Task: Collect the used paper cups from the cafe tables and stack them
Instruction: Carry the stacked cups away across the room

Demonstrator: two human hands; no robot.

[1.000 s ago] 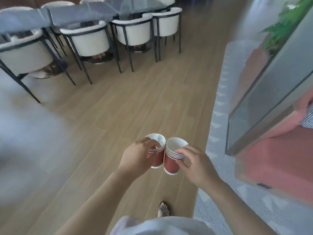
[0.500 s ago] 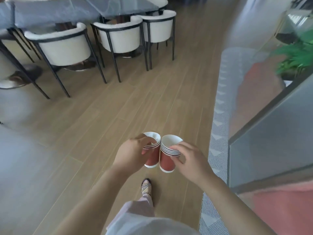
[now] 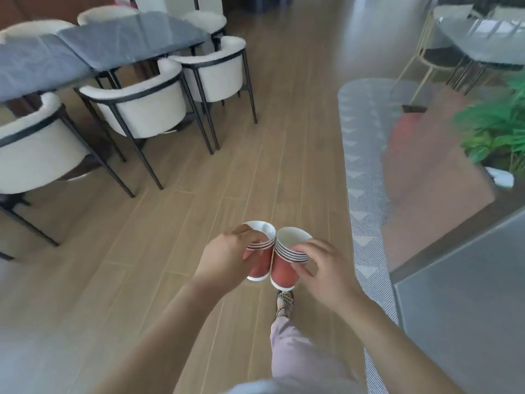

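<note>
I carry two stacks of red paper cups with white rims side by side over the wooden floor. My left hand (image 3: 227, 258) grips the left cup stack (image 3: 262, 253), thumb over its rim. My right hand (image 3: 324, 268) holds the right cup stack (image 3: 284, 268), which shows several nested rims, fingers wrapped around its side. The two stacks touch each other. Both stand roughly upright with their mouths open and empty.
Dark-topped cafe tables (image 3: 122, 38) with white cushioned chairs (image 3: 147, 109) stand at the left. A grey glass-topped table (image 3: 466, 308) juts in at the right over a patterned rug (image 3: 366, 200), beside a green plant (image 3: 497, 132). Another table (image 3: 483, 38) stands far right. My sandalled foot (image 3: 285, 302) steps forward.
I have walked on and turned right: the chairs slid left and nearer, the far right table came into view. Both hands keep the same hold on the cup stacks.
</note>
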